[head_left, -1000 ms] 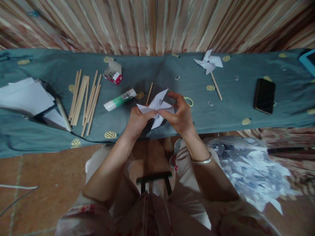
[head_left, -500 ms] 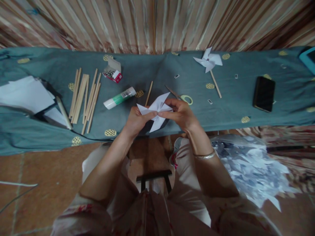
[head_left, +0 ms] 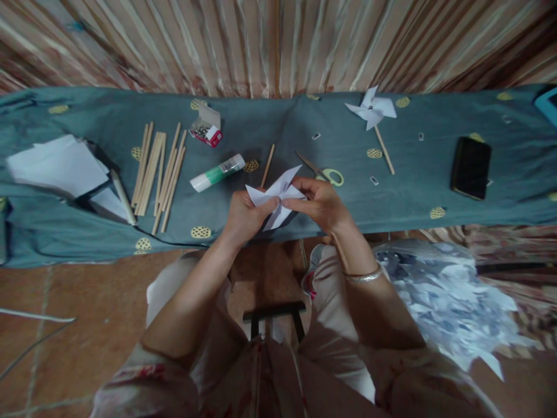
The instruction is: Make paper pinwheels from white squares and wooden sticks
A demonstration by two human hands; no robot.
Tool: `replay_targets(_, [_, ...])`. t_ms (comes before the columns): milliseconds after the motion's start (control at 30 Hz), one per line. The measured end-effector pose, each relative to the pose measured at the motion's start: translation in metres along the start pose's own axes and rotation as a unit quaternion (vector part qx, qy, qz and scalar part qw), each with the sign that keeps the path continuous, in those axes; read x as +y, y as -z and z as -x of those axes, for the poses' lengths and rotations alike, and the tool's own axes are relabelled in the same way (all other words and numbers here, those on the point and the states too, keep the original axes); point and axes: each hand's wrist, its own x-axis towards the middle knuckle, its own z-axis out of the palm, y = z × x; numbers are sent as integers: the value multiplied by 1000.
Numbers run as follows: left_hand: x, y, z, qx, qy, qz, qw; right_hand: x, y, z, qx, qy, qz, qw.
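Observation:
A white paper pinwheel [head_left: 278, 200] is held between both hands over the table's near edge. My left hand [head_left: 247, 213] is closed on its left side, thumb pressed at the centre. From the right, my right hand [head_left: 324, 203] pinches it, the thumb also near the centre and the fingers partly behind the paper. Just beyond the pinwheel lies a single wooden stick [head_left: 268, 165], its near end hidden. Scissors [head_left: 324, 173] with pale green handles rest beyond my right hand. To the left is a glue stick [head_left: 217, 173] with a green and white label.
Several wooden sticks [head_left: 150, 171], paper sheets [head_left: 56, 165] and an open box of pins [head_left: 208, 126] lie on the left. At the right are a pinwheel on a stick [head_left: 372, 109] and a phone [head_left: 471, 168]. A bag of paper pieces [head_left: 452, 296] stands below the table.
Both hands stay on the pinwheel, and my left thumb has shifted slightly at its centre. The whole view has moved a little, so the table things appear farther right.

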Motion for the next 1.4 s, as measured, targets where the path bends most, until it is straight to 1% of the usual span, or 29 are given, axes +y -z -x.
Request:
replay_targets(100, [2,1,2,-3,-11,-27,1000,1,0,0,3,-5,9,1000])
replay_targets(267, [6,1,5,-18,-38,-48,998,1,-2,-1,4,-13,-11,1000])
replay_targets(433, [9,1,7,-6,-23,-46,999,1,-5,0,12,-24,-27,999])
replay_targets(600, [9,0,9,10,-27,-41,999,-1,-8,1,7,-35,-45,998])
replay_targets(700, [8,-1,9,22,-24,-22,999,-3,-9,2,-9,-40,-65,997])
replay_targets(833, [10,-4,10,35,0,19,999,-6,-9,4,-23,-49,-99,994])
replay_targets(933, [12,-6,11,40,12,31,999,-7,-8,6,-25,-54,-118,991])
replay_targets(1133, [21,-12,12,5,19,82,996,-7,-4,7,2,-37,-120,992])
replay_targets(1267, [23,-12,11,6,24,105,994,-5,-2,6,12,-33,-134,990])
replay_targets(1400, [20,-10,8,3,29,101,994,-5,-4,5,10,-34,-144,989])
